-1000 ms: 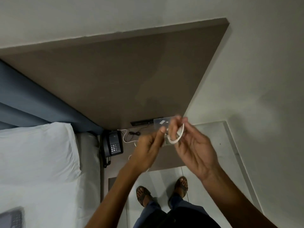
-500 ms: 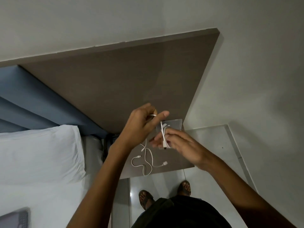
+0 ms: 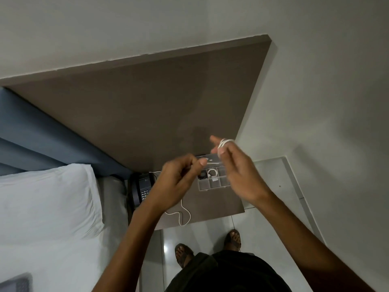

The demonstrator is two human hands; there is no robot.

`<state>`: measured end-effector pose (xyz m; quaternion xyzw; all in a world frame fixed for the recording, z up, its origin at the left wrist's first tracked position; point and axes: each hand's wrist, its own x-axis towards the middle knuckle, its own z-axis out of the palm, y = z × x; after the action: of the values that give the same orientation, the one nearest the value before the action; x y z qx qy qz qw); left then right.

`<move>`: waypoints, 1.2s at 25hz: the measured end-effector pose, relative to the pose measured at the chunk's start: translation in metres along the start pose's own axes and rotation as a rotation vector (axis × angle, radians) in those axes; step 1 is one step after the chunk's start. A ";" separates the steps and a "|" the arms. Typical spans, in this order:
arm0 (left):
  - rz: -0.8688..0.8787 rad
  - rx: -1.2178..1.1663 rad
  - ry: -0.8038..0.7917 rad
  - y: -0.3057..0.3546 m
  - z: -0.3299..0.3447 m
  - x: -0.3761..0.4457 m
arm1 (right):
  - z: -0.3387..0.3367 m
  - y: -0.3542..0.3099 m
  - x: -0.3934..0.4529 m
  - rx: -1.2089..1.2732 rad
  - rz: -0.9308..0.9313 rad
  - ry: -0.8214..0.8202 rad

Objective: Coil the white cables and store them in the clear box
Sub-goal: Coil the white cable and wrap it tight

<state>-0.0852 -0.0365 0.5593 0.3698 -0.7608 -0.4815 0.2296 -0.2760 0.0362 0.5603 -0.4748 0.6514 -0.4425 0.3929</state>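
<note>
A white cable (image 3: pixel 224 144) is wound in loops around the raised fingers of my right hand (image 3: pixel 237 171), above the bedside table. My left hand (image 3: pixel 176 182) is closed beside it; part of it hides the clear box (image 3: pixel 212 182). The box lies open on the table, divided into compartments. One compartment holds a coiled white cable (image 3: pixel 212 173), another a dark item (image 3: pixel 202 175). A loose end of white cable (image 3: pixel 182 213) trails from under my left hand and curls on the table's front edge.
A black telephone (image 3: pixel 141 189) stands at the table's left, against the bed with its white pillow (image 3: pixel 46 199). A brown headboard panel (image 3: pixel 147 106) rises behind. My sandalled feet (image 3: pixel 208 247) stand on pale tiles. A dark device (image 3: pixel 17 283) lies on the bed's near corner.
My right hand rose and moved right with the cable wound round its fingers. My left hand dropped lower, and the open box came into view between the hands.
</note>
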 end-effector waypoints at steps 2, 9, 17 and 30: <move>0.083 0.050 0.101 0.008 -0.013 0.013 | 0.003 0.001 -0.011 0.151 0.077 -0.312; 0.001 0.021 0.001 0.001 0.009 0.017 | -0.011 -0.019 -0.004 1.679 0.407 -0.428; 0.056 0.061 -0.053 0.008 -0.013 -0.001 | 0.012 0.003 -0.005 -0.034 -0.067 -0.122; -0.058 -0.015 -0.083 -0.010 0.021 -0.020 | 0.002 -0.012 -0.006 1.625 0.165 -0.296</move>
<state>-0.0838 -0.0116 0.5417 0.3696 -0.7551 -0.5084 0.1866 -0.2690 0.0395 0.5717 -0.0469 0.1030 -0.6778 0.7265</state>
